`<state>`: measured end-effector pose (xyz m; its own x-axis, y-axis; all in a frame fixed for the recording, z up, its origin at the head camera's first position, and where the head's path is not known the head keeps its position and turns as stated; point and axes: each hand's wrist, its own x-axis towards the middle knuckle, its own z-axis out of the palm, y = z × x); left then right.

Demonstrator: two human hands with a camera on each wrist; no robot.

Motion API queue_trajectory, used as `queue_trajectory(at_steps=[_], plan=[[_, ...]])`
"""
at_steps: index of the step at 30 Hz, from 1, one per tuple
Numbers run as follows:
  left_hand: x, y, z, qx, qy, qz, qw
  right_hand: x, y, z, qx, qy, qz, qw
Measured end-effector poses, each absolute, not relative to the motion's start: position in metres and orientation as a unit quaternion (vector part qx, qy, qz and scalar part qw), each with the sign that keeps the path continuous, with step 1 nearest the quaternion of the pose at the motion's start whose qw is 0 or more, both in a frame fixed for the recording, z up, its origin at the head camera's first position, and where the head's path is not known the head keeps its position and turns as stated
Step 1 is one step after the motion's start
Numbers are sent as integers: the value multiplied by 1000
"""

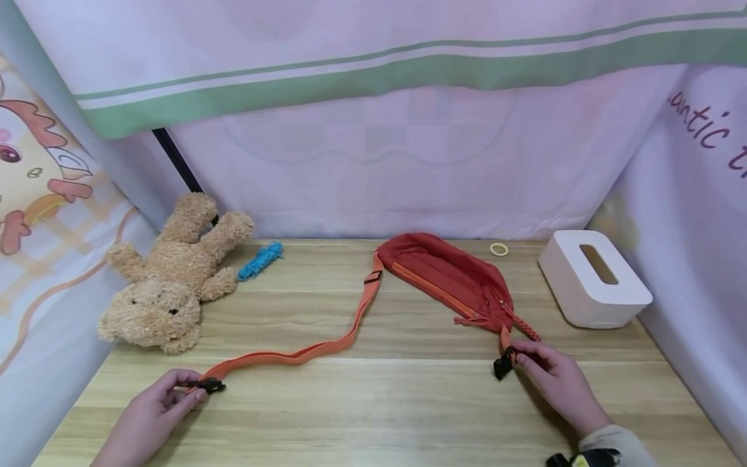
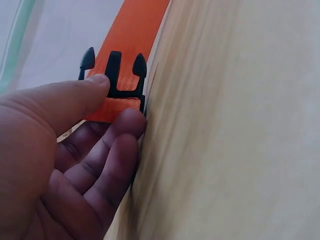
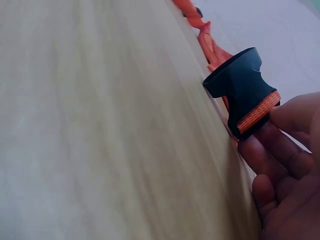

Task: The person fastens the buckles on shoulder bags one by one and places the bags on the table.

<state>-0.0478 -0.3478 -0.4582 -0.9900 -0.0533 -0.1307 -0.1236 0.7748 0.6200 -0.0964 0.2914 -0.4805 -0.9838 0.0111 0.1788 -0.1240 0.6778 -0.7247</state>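
A red waist bag (image 1: 446,275) lies on the table, its orange strap (image 1: 280,357) running in a curve to the left. At the strap's end my left hand (image 1: 154,412) pinches the black pronged half of a side-release buckle (image 2: 117,75) between thumb and fingers. My right hand (image 1: 557,379) pinches the socket half of the buckle (image 3: 245,90), beside the bag's lower right corner. The two buckle halves are far apart, with the prongs and the socket opening both showing in the wrist views.
A teddy bear (image 1: 181,272) lies on the left, head toward me, beside a bundle of blue cord (image 1: 260,261). Behind the bag is a small pale ring (image 1: 498,244). A white tissue box (image 1: 595,279) stands at the right. Printed curtains (image 1: 373,162) enclose the table (image 1: 373,415).
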Motion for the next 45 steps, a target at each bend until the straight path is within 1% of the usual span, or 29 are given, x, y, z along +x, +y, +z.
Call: queue_trajectory(at_steps=[4, 8, 11, 17, 23, 33, 36, 41, 45], plan=[[-48, -349, -460, -51, 933, 350, 59, -98, 293, -481, 19, -921, 380, 82], [-49, -349, -461, -48, 928, 366, 62, -100, 293, -480, 3, -927, 371, 62], [-48, -351, -460, -46, 914, 396, 74, -100, 292, -479, -1, -926, 374, 53], [-48, -355, -461, -50, 888, 447, 93, -100, 290, -479, -2, -926, 373, 57], [-50, -353, -462, -56, 880, 464, 88, -101, 289, -478, -6, -920, 390, 41], [-49, -352, -464, -42, 887, 455, 66, -100, 288, -480, -23, -914, 404, 33], [-48, -351, -463, -40, 890, 449, 63, -99, 287, -481, -26, -915, 401, 41], [-49, -350, -464, -50, 899, 430, 63, -98, 286, -482, -17, -916, 393, 76], [-50, -350, -466, -49, 905, 419, 54, -98, 286, -482, -14, -915, 393, 86]])
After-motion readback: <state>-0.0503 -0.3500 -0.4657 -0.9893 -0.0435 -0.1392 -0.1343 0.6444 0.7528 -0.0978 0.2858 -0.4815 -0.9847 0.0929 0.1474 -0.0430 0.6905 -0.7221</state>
